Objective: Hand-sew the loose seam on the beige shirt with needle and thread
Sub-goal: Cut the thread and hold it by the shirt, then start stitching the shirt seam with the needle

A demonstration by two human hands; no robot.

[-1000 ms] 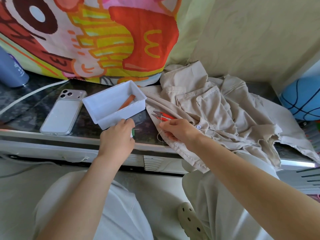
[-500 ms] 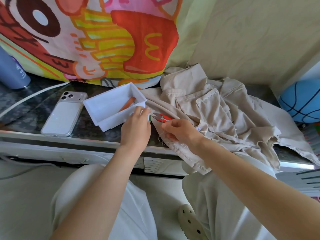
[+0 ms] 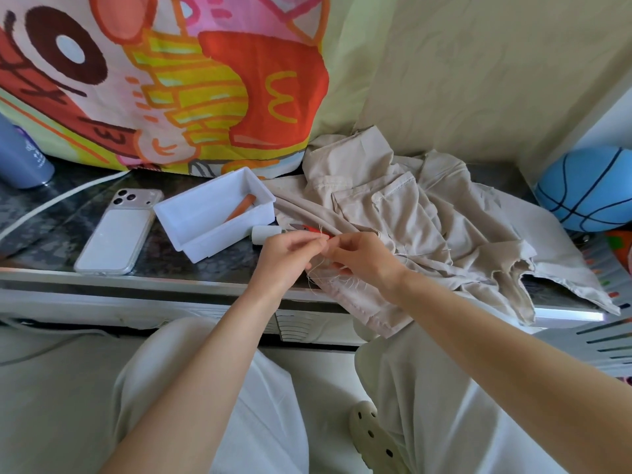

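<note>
The beige shirt (image 3: 403,220) lies crumpled on the dark counter (image 3: 51,217), its hem hanging over the front edge. My left hand (image 3: 285,256) and my right hand (image 3: 362,256) meet above the shirt's left edge, fingertips together, pinching a thin pale thread (image 3: 320,230). The needle is too small to make out. Loose thread ends trail below my hands. A white thread spool (image 3: 265,233) lies beside the red snips (image 3: 309,228), just behind my fingers.
A white plastic tray (image 3: 191,213) holds an orange tube (image 3: 241,207). A phone (image 3: 118,230) lies face down to its left, beside a white cable (image 3: 51,203) and a blue bottle (image 3: 20,159). A blue ball (image 3: 588,189) sits at the right. A printed cloth hangs behind.
My left hand left the tray's front, set the spool down beside the snips, and came over to my right hand. Both hands now pinch the thread together.
</note>
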